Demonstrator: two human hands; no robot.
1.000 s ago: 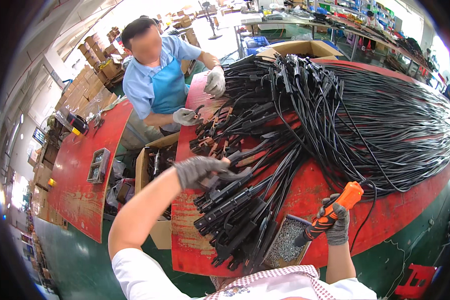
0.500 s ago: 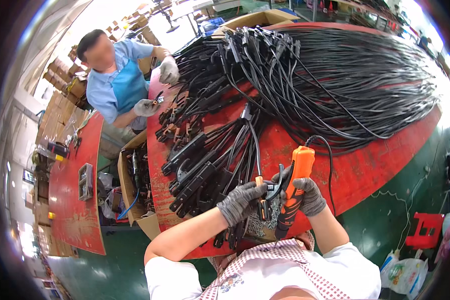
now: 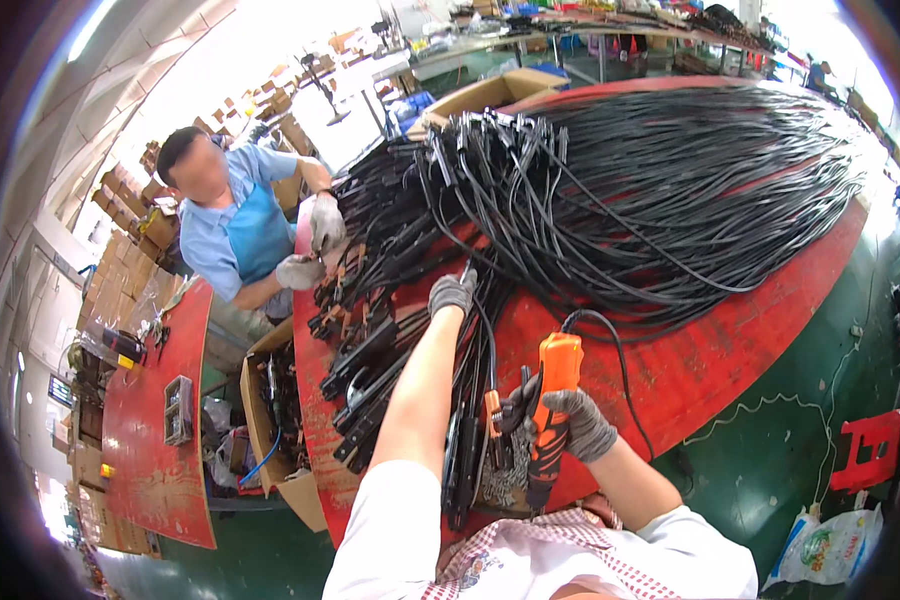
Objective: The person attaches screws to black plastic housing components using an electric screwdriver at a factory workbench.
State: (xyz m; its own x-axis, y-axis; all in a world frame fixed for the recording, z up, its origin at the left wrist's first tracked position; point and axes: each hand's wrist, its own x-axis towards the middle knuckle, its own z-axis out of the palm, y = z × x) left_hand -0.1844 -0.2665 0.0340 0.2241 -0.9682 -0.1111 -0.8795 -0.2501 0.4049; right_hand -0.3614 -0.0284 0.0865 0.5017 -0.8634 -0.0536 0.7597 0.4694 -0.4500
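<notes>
My left hand [image 3: 452,293], in a grey glove, stretches forward over the bundle, its fingers closed on a black cable [image 3: 468,268]. In my gloved right hand [image 3: 582,424] I grip an orange and black power screwdriver [image 3: 560,366], its tip pointing down toward me. Left of the screwdriver, a cable end with a copper-coloured fitting [image 3: 493,404] lies close to a dark curved piece [image 3: 519,402] at my right fingers; whether those fingers hold it I cannot tell. Small metal screws [image 3: 505,482] are heaped below. Several black clamp handles [image 3: 375,350] lie to the left.
A large mass of black cables [image 3: 670,190] covers the red table [image 3: 610,320]. Across it, a co-worker in a blue apron [image 3: 255,235] handles parts with gloved hands. An open carton [image 3: 270,410] stands at the left, a red stool [image 3: 867,450] at the right.
My left hand has left the copper-coloured fitting and reached forward to the cables. The screwdriver in my right hand has shifted slightly left and down in view. The co-worker's hands have come closer together.
</notes>
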